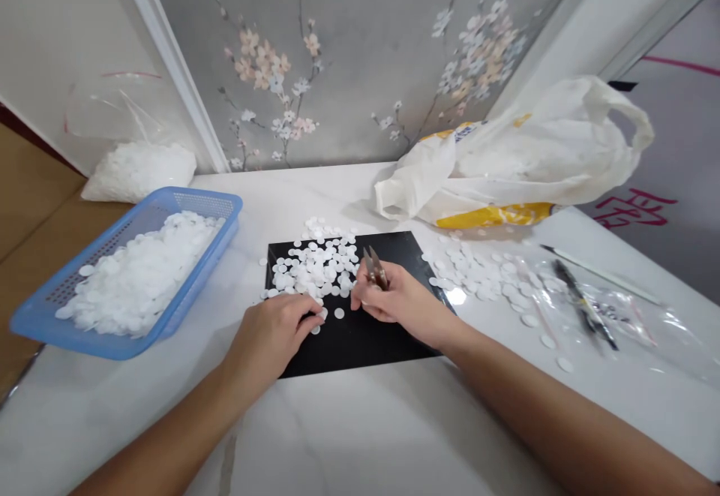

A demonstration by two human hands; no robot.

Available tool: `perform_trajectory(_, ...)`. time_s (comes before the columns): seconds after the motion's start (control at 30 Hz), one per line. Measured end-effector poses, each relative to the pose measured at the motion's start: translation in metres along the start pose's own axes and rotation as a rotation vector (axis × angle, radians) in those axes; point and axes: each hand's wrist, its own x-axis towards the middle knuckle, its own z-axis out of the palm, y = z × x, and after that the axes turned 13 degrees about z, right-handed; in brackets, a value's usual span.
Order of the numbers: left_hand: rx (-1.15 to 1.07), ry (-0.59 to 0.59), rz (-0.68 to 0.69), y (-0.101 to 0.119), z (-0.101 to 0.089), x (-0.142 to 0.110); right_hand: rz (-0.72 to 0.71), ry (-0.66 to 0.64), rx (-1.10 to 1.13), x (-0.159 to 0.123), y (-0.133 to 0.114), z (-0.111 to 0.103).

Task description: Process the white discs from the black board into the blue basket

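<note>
A black mat (365,338) lies on the white table with a heap of small white discs (315,267) on its far left part. My left hand (273,335) rests on the mat's near left, fingers curled, with fingertips pressing on a disc (316,325) at the heap's edge. My right hand (394,301) is closed around a pair of small metal snips (375,267), whose blades point away from me toward the heap. One loose disc (339,314) lies between the two hands.
A blue basket (50,323) full of white discs stands at the left, a clear bag of discs (138,169) behind it. A white and yellow plastic bag (506,173) lies at the back right. More scattered discs (484,271), clear packets and a black tool (585,305) lie at right.
</note>
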Motion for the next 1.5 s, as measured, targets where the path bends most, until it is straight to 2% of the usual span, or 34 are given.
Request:
perform_trajectory(0.13,-0.001,0.000,-0.011,-0.001,-0.002,-0.001,-0.158,0.130,-0.472,0.001,0.005,0.008)
perform_trajectory(0.27,-0.022,-0.003,-0.040,-0.001,-0.003,0.001,-0.188,0.133,-0.651,0.002,0.006,0.017)
perform_trajectory(0.37,-0.094,-0.041,-0.020,-0.002,-0.004,0.001,-0.185,0.106,-0.645,0.002,0.006,0.017)
perform_trajectory(0.53,-0.141,-0.153,0.140,0.003,-0.011,-0.003,-0.105,0.083,-0.493,0.000,0.008,0.010)
perform_trajectory(0.6,-0.186,-0.212,0.098,0.005,-0.016,-0.003,-0.095,0.047,-0.459,-0.001,0.009,0.009)
perform_trajectory(0.7,-0.290,-0.243,-0.046,0.005,-0.025,-0.002,-0.079,-0.001,-0.470,-0.002,0.008,0.010)
perform_trajectory(0.83,-0.292,-0.159,-0.140,-0.002,-0.029,-0.001,-0.109,0.023,-0.553,-0.005,0.008,0.019)
perform_trajectory(1.0,-0.261,-0.173,-0.138,-0.006,-0.021,-0.002,-0.199,-0.036,-0.629,-0.006,0.009,0.030)
perform_trajectory(1.13,-0.244,-0.204,-0.128,-0.004,-0.016,-0.002,-0.153,-0.032,-0.616,-0.007,0.006,0.030)
perform_trajectory(1.33,-0.262,-0.239,-0.147,0.001,-0.019,-0.003,-0.079,0.003,-0.598,-0.010,0.002,0.022)
perform_trajectory(1.5,-0.438,-0.196,-0.178,0.003,-0.023,-0.003,-0.073,0.017,-0.589,-0.010,0.003,0.024)
